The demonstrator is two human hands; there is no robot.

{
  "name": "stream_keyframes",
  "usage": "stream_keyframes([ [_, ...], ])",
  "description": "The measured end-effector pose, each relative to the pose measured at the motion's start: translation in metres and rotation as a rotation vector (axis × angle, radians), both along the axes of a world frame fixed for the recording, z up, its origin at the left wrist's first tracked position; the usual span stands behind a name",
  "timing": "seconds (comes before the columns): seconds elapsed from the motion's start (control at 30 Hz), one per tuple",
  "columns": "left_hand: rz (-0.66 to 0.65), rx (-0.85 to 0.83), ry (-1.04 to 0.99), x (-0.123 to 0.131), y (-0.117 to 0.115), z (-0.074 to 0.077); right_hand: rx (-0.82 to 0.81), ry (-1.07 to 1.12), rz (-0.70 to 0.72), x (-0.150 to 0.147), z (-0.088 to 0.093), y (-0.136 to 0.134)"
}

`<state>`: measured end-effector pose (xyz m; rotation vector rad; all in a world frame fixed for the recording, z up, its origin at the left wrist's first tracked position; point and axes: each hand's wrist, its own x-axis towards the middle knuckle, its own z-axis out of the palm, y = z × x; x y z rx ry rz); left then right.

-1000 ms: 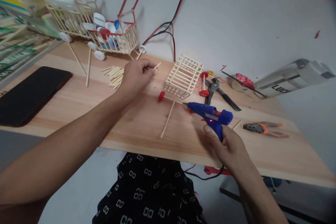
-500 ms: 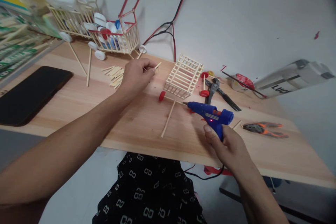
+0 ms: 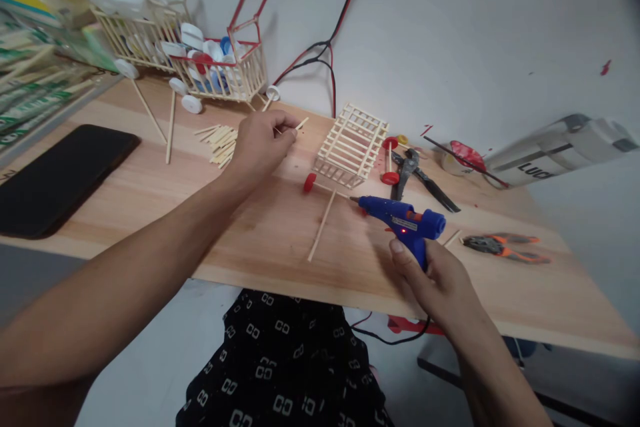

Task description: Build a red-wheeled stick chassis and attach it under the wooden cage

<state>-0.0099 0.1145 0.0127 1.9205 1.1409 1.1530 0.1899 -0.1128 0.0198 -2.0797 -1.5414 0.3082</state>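
My right hand (image 3: 440,277) grips a blue glue gun (image 3: 400,215) with its red light lit. The gun's nozzle points left, at the right end of a thin stick axle that carries a red wheel (image 3: 309,182) on its left end. From that axle a wooden stick (image 3: 321,227) runs toward the table's front edge. My left hand (image 3: 265,140) is closed in a pinch on a short wooden stick (image 3: 302,123). Behind the axle sits a small stick-built basket (image 3: 353,140). A pile of short sticks (image 3: 219,141) lies left of my left hand, partly covered by it.
Two stick carts stand at the back left, the nearer cart (image 3: 225,77) filled with bottle caps. A phone (image 3: 67,180) lies at the left. On the right are black pincers (image 3: 413,170), orange-handled pliers (image 3: 500,245), a red-wheeled axle (image 3: 390,160) and a paint cup (image 3: 463,157).
Almost nothing differs. The whole view has shifted very slightly, while both hands keep their hold and place.
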Motion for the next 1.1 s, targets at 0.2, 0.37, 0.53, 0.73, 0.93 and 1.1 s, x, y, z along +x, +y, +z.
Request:
stream_keyframes([
  [0.2, 0.005, -0.005, 0.01, -0.0003, -0.0016, 0.0019, -0.017, -0.006, -0.005, 0.0016, 0.0, -0.0012],
  [0.37, 0.002, 0.003, 0.012, -0.0006, -0.0006, 0.0009, -0.001, -0.02, -0.016, 0.0021, -0.0024, -0.0004],
  [0.53, -0.001, 0.012, 0.004, -0.0006, 0.0005, -0.0004, 0.009, -0.034, -0.012, 0.0015, -0.0039, 0.0002],
  [0.73, -0.001, 0.02, 0.006, -0.0003, 0.0003, 0.0, -0.016, -0.045, -0.002, 0.0015, -0.005, 0.0003],
  [0.93, 0.007, 0.019, 0.006, 0.0001, 0.0006, -0.0007, 0.005, -0.088, -0.01, 0.0034, -0.0064, -0.0002],
  [1.1, -0.003, 0.024, 0.012, -0.0002, 0.0008, -0.0003, 0.013, -0.147, 0.02, 0.0024, -0.0028, 0.0001],
])
